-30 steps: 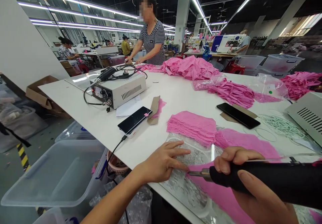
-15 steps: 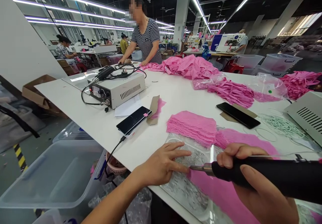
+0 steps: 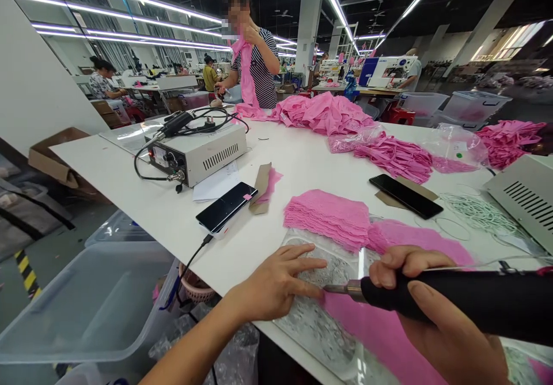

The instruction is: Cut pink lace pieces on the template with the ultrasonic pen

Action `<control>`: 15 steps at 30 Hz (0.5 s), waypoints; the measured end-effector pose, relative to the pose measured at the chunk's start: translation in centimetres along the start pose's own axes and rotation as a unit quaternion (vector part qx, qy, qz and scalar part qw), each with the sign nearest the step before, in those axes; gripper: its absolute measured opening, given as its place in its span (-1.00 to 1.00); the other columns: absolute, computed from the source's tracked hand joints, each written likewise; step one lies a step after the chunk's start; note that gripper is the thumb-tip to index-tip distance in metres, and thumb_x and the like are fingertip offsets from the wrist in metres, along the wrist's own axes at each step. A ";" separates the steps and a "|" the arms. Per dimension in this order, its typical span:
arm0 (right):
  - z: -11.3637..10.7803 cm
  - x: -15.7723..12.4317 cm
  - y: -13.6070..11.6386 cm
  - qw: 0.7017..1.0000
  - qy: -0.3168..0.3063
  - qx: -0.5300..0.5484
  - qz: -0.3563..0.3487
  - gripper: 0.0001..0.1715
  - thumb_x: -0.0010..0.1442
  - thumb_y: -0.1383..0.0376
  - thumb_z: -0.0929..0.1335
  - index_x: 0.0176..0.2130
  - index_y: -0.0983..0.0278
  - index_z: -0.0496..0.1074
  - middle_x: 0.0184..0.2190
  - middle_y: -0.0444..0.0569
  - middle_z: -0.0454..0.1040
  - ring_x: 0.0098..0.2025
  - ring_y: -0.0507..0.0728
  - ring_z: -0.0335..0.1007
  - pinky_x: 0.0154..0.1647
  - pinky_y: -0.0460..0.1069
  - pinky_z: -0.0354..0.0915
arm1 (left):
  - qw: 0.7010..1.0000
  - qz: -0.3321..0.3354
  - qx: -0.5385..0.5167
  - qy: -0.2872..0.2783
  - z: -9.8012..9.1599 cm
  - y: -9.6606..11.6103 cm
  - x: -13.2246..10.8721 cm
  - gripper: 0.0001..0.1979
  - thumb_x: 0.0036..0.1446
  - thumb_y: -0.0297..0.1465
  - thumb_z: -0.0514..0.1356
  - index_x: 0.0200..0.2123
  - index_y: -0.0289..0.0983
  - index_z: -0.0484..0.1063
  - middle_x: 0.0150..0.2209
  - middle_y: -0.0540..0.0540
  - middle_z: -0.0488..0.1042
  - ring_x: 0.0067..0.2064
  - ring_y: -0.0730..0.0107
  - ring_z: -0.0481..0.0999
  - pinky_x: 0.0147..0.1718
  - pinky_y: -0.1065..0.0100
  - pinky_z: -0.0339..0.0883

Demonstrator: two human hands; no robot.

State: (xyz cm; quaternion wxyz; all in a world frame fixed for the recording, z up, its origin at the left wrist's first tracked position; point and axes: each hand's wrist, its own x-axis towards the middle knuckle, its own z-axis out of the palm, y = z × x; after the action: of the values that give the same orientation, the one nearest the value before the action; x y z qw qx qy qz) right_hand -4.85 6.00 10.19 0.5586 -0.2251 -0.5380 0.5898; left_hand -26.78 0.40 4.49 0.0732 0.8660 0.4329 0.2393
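My left hand (image 3: 280, 281) lies open and flat, its fingers spread over a clear plastic plate (image 3: 330, 347). The index fingertip presses by the corner of a pink fabric piece (image 3: 380, 333), which stretches toward the lower right. My right hand (image 3: 449, 316) is wrapped round a black-handled tool with a metal tip (image 3: 470, 301). This tip meets the fabric corner right beside the left index fingertip. Behind both hands sits a stack of pink fabric pieces (image 3: 326, 215), with another pink piece (image 3: 425, 240) lying to its right.
A grey power unit (image 3: 220, 154) with a cabled handpiece stands left. Two phones, one (image 3: 227, 206) and another (image 3: 406, 196), lie on the table. Pale green cords (image 3: 479, 215) lie right. Across the table, a person (image 3: 263, 65) stands behind a pink fabric heap (image 3: 324, 114). A plastic bin (image 3: 86, 298) is lower left.
The person across the table has raised a pink strip of fabric toward the chest. My hands and the tool stay in nearly the same place; the view has shifted slightly.
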 end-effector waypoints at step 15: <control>-4.2 1.5 -2.0 0.997 0.076 -0.010 -0.023 -0.85 -0.07 0.34 0.52 -0.43 0.19 0.49 -0.43 -0.12 0.38 -0.48 0.03 0.39 -0.42 -0.04 0.48 | 0.999 -0.017 0.022 -0.042 -0.6 0.5 0.5 -0.33 -0.02 -0.72 0.01 0.09 -0.06 0.45 0.29 -0.04 0.24 0.36 0.05 0.09 0.22 -0.06 0.17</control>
State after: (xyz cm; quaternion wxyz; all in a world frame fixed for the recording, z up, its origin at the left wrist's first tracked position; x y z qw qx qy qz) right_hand -0.83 8.57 11.16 0.6088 -0.2622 -0.5049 0.5530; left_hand -26.49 0.44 5.32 0.0765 0.8693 0.4492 0.1915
